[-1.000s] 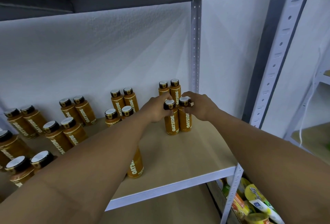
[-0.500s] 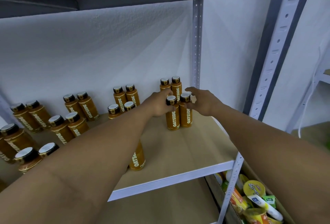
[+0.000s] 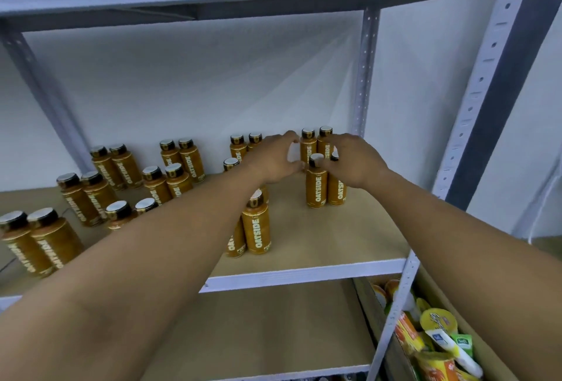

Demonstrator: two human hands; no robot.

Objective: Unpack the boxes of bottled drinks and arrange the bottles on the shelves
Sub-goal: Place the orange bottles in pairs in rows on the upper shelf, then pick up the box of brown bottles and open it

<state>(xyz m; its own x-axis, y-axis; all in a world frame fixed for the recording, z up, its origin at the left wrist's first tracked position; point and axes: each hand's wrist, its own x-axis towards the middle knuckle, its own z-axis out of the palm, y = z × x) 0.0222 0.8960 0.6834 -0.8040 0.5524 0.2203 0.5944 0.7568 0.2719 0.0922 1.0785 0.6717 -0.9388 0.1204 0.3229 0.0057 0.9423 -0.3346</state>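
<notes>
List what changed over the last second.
Left hand let go of the cap on the left Oatside bottle of the rightmost front pair and drew back leftward, empty. Right hand stays over that pair's caps; grip unclear. Both bottles stay upright on the shelf.

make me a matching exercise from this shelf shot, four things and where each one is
Things: 1 right hand; 2 front bottle pair; 3 cardboard box; 4 rear bottle pair
Places: a against the back wall by the rear post; b lower right, holding snack packs; c on the caps of the mid-shelf bottle pair; d beside the left forearm, toward the shelf front edge
Pairs: 1-c; 2-d; 3-b; 4-a
</notes>
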